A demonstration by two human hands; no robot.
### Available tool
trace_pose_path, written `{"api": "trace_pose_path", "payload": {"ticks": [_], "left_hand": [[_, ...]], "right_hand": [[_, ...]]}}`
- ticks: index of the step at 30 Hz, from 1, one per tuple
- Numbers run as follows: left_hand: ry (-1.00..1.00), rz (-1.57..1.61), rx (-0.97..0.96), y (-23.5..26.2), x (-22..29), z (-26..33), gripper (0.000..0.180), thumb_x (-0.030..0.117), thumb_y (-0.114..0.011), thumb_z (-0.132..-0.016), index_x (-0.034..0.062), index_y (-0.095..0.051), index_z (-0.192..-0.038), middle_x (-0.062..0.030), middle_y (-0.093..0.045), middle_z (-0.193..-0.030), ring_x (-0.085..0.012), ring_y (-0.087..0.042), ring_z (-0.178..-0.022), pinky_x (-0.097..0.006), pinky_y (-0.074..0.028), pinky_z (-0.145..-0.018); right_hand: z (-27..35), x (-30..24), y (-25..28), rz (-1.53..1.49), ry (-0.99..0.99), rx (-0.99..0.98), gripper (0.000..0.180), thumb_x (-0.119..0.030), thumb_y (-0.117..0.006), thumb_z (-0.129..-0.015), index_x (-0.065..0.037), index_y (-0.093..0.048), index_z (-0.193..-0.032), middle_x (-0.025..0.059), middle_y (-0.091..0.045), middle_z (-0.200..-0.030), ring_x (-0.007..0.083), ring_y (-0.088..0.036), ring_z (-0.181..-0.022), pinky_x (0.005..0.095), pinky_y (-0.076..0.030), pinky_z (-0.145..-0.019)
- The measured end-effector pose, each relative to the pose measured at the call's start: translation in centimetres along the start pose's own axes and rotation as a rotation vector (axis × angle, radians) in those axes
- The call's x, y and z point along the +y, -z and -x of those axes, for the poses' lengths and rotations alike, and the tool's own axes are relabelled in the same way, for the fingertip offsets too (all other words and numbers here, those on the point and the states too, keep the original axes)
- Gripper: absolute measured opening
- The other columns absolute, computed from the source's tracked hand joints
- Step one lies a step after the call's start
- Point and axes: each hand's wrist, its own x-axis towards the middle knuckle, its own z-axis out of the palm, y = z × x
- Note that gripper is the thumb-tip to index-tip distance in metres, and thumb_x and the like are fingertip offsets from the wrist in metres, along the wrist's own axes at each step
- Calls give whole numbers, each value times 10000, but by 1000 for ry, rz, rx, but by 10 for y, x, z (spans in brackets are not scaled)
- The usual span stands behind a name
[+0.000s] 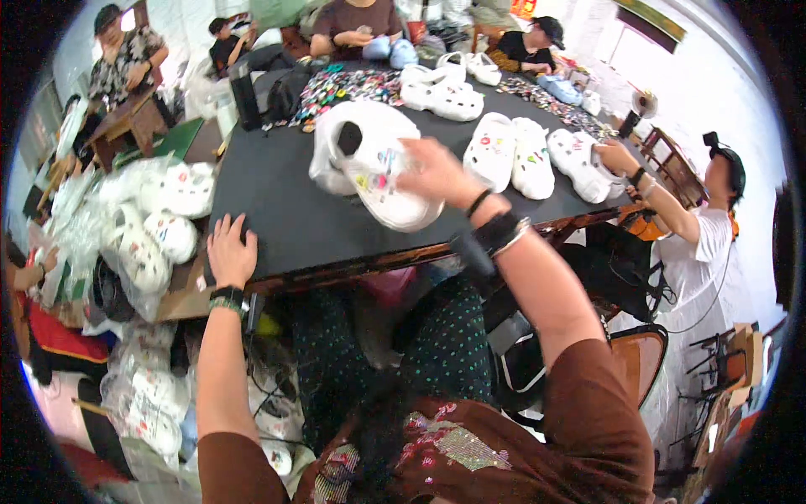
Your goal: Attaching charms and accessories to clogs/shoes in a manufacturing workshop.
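While its fingers close over the upper edge of a white foam clog studded with small coloured charms [388, 189], the right hand [438, 172] holds that shoe just above the black rectangular table top [277, 210]. A second white clog [357, 139] lies touching it on the far side. The left hand [228, 249] rests flat, fingers spread, on the table's near edge, gripping nothing. Further white clogs [512, 155] lie to the right, near another person's hand [617, 157].

White clog pairs [510, 155] on black table [277, 210]; bagged clogs [147, 227] left; charm pile [348, 84].
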Motion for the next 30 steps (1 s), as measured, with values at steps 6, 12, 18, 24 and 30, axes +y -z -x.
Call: {"api": "trace_pose_path", "payload": {"ticks": [6,12,18,24,30], "left_hand": [[7,-2,-9,1,5,-2,418,285,-507,-878,124,-588,-1255,-169,-502,-1366,-330,-427,-1298,-487,-303,-1082],[24,1,4,0,3,-4,420,292,-496,-879,123,-593,-1251,-159,-501,-1371,-318,-425,-1302,-489,-298,-1086],[22,19,-11,3,13,-7,435,297,-492,-859,110,-600,-1236,-156,-511,-1360,-311,-418,-1307,-478,-281,-1097],[57,12,-15,2,7,-3,440,303,-502,-852,116,-599,-1238,-153,-506,-1368,-303,-414,-1312,-466,-281,-1102],[-9,114,41,23,-6,3,402,269,-528,-793,67,-661,-1114,-167,-593,-1213,-328,-501,-1181,-489,-381,-983]], "right_hand": [[7,29,-41,-80,-158,230,809,-193,-611,-728,17,-246,-1419,299,-428,-1330,417,-408,-1257,438,-327,-1063],[-2,44,-43,-269,-138,266,847,-270,-651,-740,-4,-239,-1431,307,-446,-1325,430,-445,-1235,416,-352,-1058],[-3,58,-50,-230,-81,315,834,-268,-657,-736,20,-268,-1415,319,-465,-1286,438,-448,-1220,425,-366,-1041],[-5,58,-49,-372,-176,205,831,-238,-662,-739,58,-264,-1406,330,-467,-1291,409,-477,-1216,394,-379,-1032],[-2,27,-56,-596,-104,206,673,-139,-665,-725,81,-393,-1301,201,-584,-1164,280,-571,-1073,368,-426,-968]]}}
